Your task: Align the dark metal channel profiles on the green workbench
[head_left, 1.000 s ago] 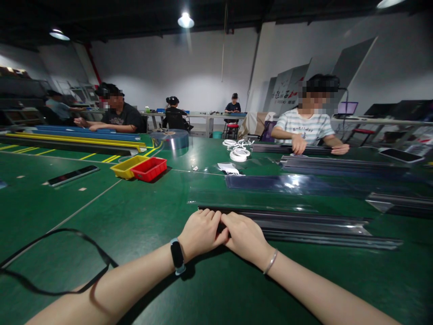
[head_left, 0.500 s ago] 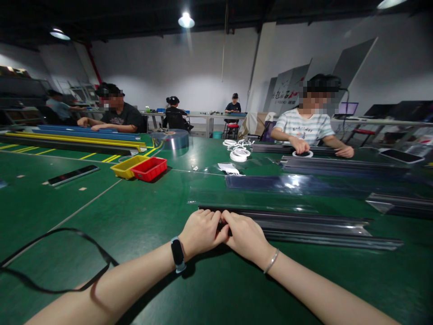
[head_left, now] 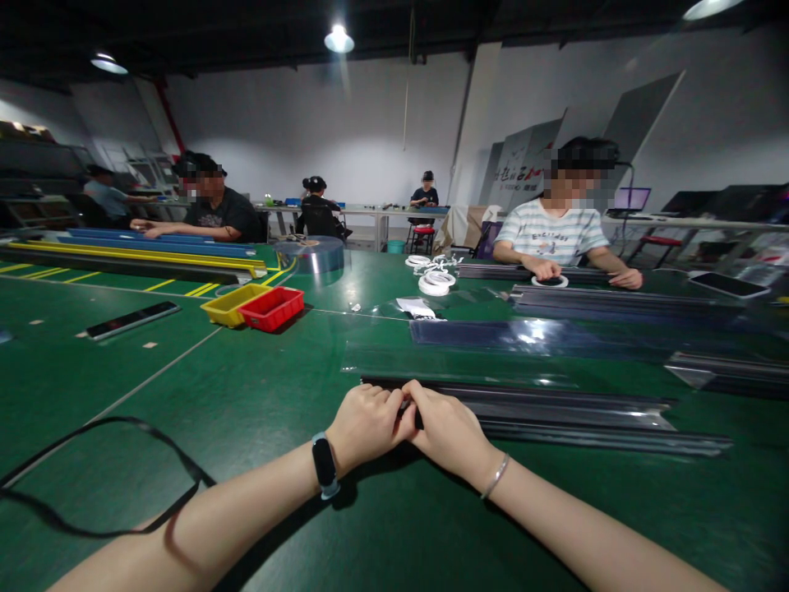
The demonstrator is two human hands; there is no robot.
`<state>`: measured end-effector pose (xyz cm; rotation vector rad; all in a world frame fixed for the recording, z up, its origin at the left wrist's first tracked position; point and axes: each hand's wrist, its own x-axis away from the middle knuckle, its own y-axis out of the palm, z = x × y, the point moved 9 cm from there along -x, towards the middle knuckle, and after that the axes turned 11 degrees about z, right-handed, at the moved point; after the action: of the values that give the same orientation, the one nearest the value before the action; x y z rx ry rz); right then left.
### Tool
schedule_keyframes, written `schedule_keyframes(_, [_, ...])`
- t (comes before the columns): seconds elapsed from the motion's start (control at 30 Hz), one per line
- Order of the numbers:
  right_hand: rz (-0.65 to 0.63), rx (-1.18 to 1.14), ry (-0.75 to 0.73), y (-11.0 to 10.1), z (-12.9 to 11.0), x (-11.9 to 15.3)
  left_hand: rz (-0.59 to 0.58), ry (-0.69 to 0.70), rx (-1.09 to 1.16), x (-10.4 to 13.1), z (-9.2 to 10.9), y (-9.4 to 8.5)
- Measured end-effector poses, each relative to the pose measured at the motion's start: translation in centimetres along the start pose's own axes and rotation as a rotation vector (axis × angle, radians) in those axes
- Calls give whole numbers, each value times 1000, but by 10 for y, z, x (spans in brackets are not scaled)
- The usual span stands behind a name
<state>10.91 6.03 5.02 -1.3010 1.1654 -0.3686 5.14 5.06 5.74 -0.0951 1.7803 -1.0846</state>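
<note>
With bare left hand (head_left: 365,418) and bare right hand (head_left: 449,426) closed on the long black plastic-looking strip (head_left: 592,435), near its left end on the glossy green surface (head_left: 246,395), press evenly, without twisting.

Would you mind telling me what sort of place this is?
Probably an assembly workshop: long dark strips and a red bin lie on a green worktable, with several people working nearby.

The dark strips (head_left: 592,436) near right look like smooth, satiny plastic, the clear film (head_left: 444,360) beyond them glossy; the green table (head_left: 246,395) is smooth and faintly shiny.
</note>
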Motion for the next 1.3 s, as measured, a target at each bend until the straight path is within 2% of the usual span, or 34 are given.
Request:
schedule_keyframes(0.1, [-3,-12,15,1,1,0,12,29,-16,0,2,0])
schedule_keyframes(0.3, [14,-134,166,2,11,1,83,77,-57,1,5,-2])
schedule_keyframes(0.53, [29,-48,39,-1,3,-1,86,136,-88,0,12,-2])
schedule_keyframes(0.93, [103,-50,17,-1,3,2,78,113,-82,2,11,1])
schedule_keyframes(1.3, [11,54,-10,7,3,1,57,183,-47,0,21,-4])
